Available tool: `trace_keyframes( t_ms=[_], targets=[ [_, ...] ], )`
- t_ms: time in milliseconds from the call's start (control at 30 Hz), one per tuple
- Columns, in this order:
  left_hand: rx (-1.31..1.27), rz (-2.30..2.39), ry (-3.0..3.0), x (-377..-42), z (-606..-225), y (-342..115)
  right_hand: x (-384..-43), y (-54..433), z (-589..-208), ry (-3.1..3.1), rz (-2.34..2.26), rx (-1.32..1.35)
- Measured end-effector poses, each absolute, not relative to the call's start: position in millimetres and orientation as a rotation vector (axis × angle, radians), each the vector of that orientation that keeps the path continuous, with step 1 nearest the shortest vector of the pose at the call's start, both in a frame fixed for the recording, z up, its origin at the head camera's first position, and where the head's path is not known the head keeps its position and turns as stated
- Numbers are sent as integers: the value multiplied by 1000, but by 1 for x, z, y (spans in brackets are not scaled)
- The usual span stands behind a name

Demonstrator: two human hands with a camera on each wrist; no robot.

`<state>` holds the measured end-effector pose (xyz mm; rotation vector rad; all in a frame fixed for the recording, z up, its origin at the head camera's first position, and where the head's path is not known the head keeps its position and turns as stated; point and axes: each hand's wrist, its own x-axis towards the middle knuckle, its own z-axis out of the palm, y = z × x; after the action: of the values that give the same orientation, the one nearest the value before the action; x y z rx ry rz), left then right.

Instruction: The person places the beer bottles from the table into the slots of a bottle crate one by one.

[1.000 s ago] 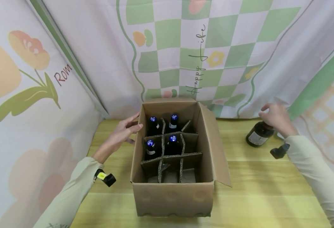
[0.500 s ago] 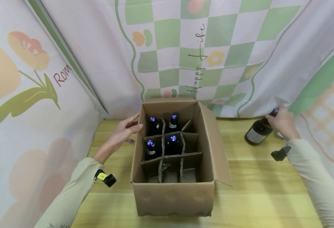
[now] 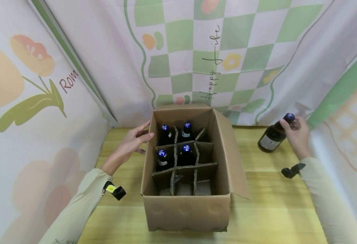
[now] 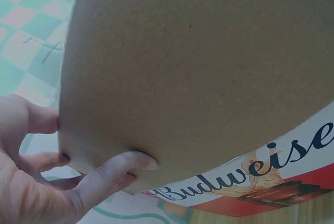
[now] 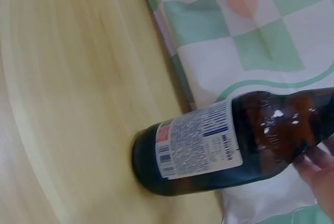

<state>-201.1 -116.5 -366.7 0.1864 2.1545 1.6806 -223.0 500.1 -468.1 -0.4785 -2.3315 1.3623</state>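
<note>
By its neck my right hand (image 3: 297,135) holds a dark brown beer bottle (image 3: 271,139) with a blue cap and pale label. The bottle leans; whether its base touches the table is hard to tell. In the right wrist view the bottle (image 5: 209,145) shows its back label, with only fingertips (image 5: 318,169) visible at its neck. My left hand (image 3: 131,140) grips the upper left side of an open cardboard box (image 3: 186,213). In the left wrist view its fingers (image 4: 125,164) lie against a brown flap (image 4: 198,67). Several blue-capped bottles (image 3: 163,159) stand inside.
Cardboard dividers (image 3: 184,167) split the box into compartments. A flap (image 3: 233,159) sticks out on its right side. The wooden table (image 3: 264,210) ends at a patterned curtain (image 3: 178,61) behind. Budweiser print (image 4: 245,174) shows on the box's side.
My right hand has shifted slightly left with the bottle, and its blue cap has come into view above the fingers. My left hand keeps its place on the box.
</note>
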Motion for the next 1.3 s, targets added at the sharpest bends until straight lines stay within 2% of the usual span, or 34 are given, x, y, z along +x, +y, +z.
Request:
trace_keyframes(
  t_ms=[267,533,1300],
  targets=[
    [190,1691,2152,-199,-366,-116,-227,491,-478,-2244,1286,-525],
    [168,1686,2157,-201,-367,-116,-232,481,-480,-2148,1296,-441],
    [164,1694,2158,-201,-367,-117,-231,472,-464,-2096,1359,-437]
  ],
)
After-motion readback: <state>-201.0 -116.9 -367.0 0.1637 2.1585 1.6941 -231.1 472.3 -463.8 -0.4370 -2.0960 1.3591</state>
